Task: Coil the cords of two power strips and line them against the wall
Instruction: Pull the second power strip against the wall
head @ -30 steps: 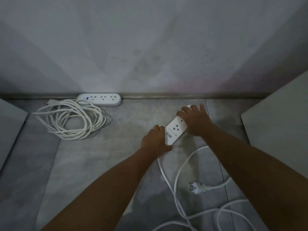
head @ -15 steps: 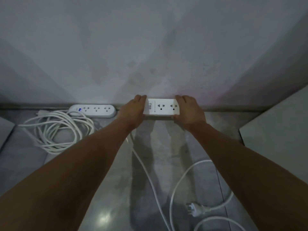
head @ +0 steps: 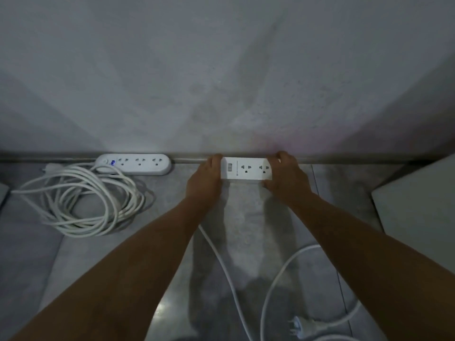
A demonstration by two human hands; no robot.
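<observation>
A white two-socket power strip (head: 246,168) lies flat against the base of the wall (head: 221,82). My left hand (head: 204,183) grips its left end and my right hand (head: 285,178) grips its right end. Its white cord (head: 221,264) runs loose from under my left hand toward me, looping across the floor to a plug (head: 299,329) at the lower right. To the left, a rounded three-socket power strip (head: 138,164) with a blue light rests along the wall, its cord (head: 81,200) coiled in front of it.
The floor is grey tile (head: 98,262). A pale panel (head: 418,210) stands at the right edge, and a similar pale edge (head: 3,193) shows at the far left. A skirting strip (head: 344,159) runs along the wall's foot.
Both hands carried the two-socket strip from the middle of the floor up to the wall and turned it parallel to it. Since half a second ago it has stayed put.
</observation>
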